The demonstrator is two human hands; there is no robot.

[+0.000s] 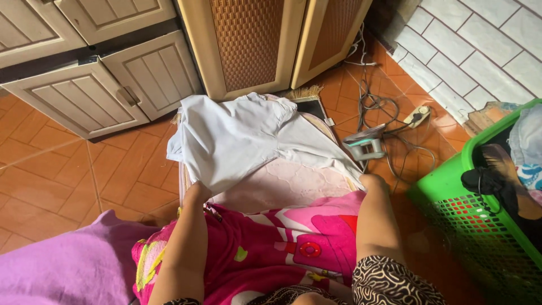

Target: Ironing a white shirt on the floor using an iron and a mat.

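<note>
White shirt (237,138) lies spread on a pale pink mat (288,183) on the floor. The shirt looks thin and soft, with small folds and a bumpy edge at the top. The mat is padded and has a stitched pattern of curvy shapes.

The left hand (197,189) is at the near edge of the shirt, on its left side. The cloth hides the fingers, so I cannot tell if they pinch it or lie flat. The right hand (372,182) is at the right edge of the mat, next to the shirt's corner. Its fingers are hidden too, so I cannot tell how it grips.

A fluffy bright pink blanket (282,243) with a cartoon picture lies over the near end of the mat, between the two arms. A plain purple cloth (68,265) lies to the left of it.

A small iron (366,144), grey and green, sits on the floor just right of the mat. Its cord (384,107) curls in loops over the orange floor tiles (68,169). A green plastic basket (480,226) with a grid of little holes stands at the right, with clothes inside. Cream cupboard doors (107,90) stand behind the mat, and a tall door with a woven brown panel (248,39) is beside them.
</note>
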